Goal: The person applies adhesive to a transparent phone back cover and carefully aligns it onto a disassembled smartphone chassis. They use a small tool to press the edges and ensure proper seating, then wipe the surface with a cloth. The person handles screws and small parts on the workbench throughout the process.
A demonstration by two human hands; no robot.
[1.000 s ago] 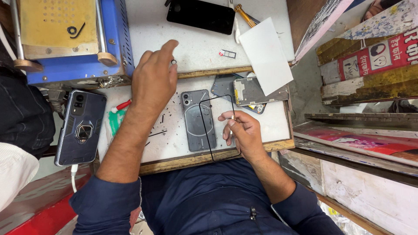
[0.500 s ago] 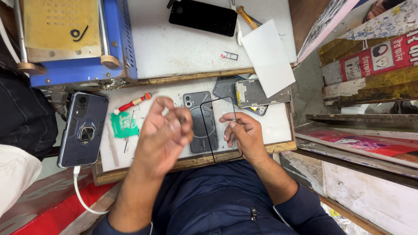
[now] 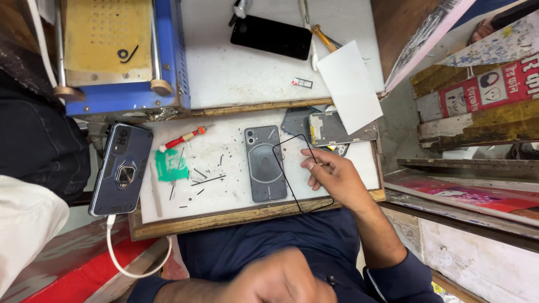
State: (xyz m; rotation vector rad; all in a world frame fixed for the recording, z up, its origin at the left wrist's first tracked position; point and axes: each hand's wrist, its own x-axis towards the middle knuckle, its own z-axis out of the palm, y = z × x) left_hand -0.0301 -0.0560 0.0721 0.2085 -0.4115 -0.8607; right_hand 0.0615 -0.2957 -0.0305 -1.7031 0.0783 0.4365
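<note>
Drawn back toward the body, the left hand (image 3: 281, 280) is blurred, grip unreadable, while a thin black frame (image 3: 300, 171) is pinched by right-hand fingers (image 3: 314, 166) beside the grey phone (image 3: 264, 163) on the tabletop (image 3: 224, 185), best kept level.

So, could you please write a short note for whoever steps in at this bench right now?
Right hand: rests on the white work board, fingers pinching the thin black frame; whether it is lifted I cannot tell.
Left hand: low by the lap, blurred, away from the board; anything in it is hidden.
Grey phone: back up on the board, under the frame's left edge.
Red screwdriver and small screws: left of the phone.
Done: the frame is free of the phone.
Left: frame not yet seated anywhere.
</note>
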